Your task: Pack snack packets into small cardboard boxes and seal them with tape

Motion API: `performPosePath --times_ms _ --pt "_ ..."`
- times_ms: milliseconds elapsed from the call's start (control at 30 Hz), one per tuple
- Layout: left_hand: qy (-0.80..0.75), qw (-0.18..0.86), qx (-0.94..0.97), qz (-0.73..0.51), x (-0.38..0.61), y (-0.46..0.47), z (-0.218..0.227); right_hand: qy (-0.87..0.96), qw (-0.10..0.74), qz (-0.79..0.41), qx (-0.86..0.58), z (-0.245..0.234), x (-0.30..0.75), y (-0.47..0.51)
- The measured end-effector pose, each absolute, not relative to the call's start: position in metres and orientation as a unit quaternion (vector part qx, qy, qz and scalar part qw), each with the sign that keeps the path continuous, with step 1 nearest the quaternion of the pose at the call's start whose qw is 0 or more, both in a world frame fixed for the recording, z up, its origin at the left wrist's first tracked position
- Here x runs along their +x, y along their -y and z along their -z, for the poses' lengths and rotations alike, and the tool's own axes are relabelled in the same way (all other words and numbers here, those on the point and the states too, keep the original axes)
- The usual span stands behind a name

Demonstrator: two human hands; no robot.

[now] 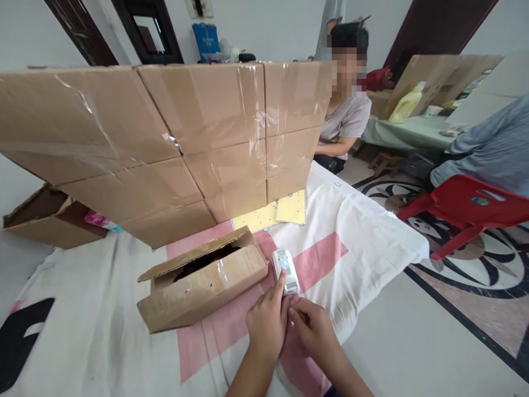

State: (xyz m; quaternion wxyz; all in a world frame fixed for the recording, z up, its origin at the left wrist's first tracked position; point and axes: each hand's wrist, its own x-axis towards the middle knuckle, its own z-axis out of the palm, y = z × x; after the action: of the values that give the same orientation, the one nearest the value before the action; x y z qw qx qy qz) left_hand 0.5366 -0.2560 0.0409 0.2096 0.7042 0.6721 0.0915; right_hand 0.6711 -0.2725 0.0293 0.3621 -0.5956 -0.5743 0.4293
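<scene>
A small white box-like item (285, 271) with a pale green printed panel and a barcode-like label lies on the bedspread. My left hand (266, 320) is on its near end: the stretched index finger presses on its top, and another digit is close to its front edge. Close beside it, my right hand (313, 325) is closed in a pinch, its fingertips almost meeting the left hand. A tiny white bit shows at the right fingertips, too small to name. Left of the hands stands a brown cardboard box (206, 292) with its flap partly raised and a dark interior.
A tall taped cardboard partition (223, 127) stands across the cloth (322, 220), with yellow dotted sheets (291, 208) at its foot. An open carton (66, 234) and a black object (25, 336) are left. A person (347, 121) sits behind; another is by a red chair (475, 204).
</scene>
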Motion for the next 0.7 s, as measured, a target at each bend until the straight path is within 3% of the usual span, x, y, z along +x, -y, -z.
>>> performPosePath --times_ms 233,367,533,700 --pt "-0.668 0.193 0.705 -0.142 0.534 0.257 -0.035 0.492 0.421 -0.565 -0.511 -0.065 0.681 0.262" --pt "-0.637 0.238 0.678 -0.278 0.526 0.264 -0.036 0.460 0.464 -0.607 -0.452 -0.102 0.674 0.251" --pt "-0.570 0.273 0.595 -0.497 0.510 0.274 -0.065 0.497 0.484 -0.590 -0.413 -0.138 0.655 0.241" --pt "-0.502 0.379 0.550 -0.549 0.493 0.279 -0.103 0.561 0.476 -0.538 -0.411 -0.148 0.637 0.241"
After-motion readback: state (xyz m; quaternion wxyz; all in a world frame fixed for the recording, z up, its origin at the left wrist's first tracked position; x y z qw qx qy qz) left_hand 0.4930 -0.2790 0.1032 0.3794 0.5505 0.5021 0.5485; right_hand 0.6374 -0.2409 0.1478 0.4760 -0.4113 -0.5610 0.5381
